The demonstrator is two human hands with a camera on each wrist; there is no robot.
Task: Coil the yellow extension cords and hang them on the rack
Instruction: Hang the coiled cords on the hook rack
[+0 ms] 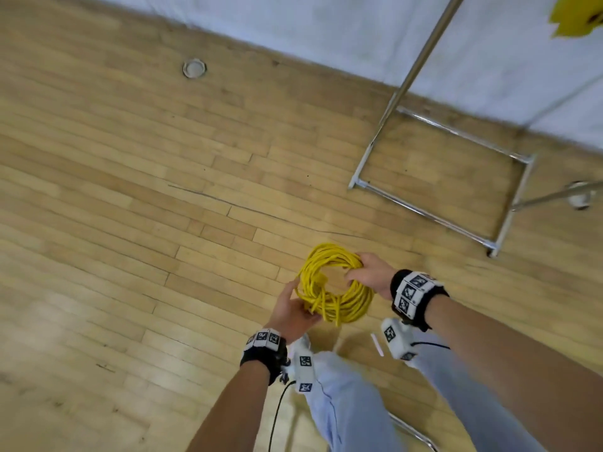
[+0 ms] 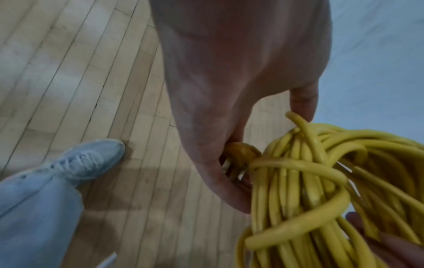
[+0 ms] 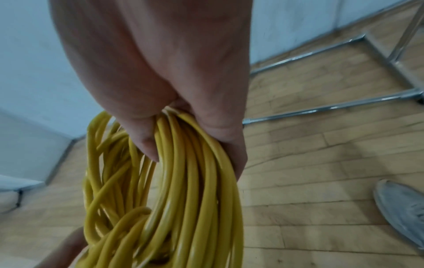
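A pale wooden plank floor (image 1: pixel 137 197) runs up to a light blue wall (image 1: pixel 342 31). A round metal floor fitting (image 1: pixel 194 68) sits near the wall. Light blue trousers (image 1: pixel 346 402) and a pale sneaker (image 2: pixel 89 161) stand on the boards.

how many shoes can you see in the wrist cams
2: one pale shoe on the floor at the left of the left wrist view, one grey shoe at the right edge of the right wrist view.
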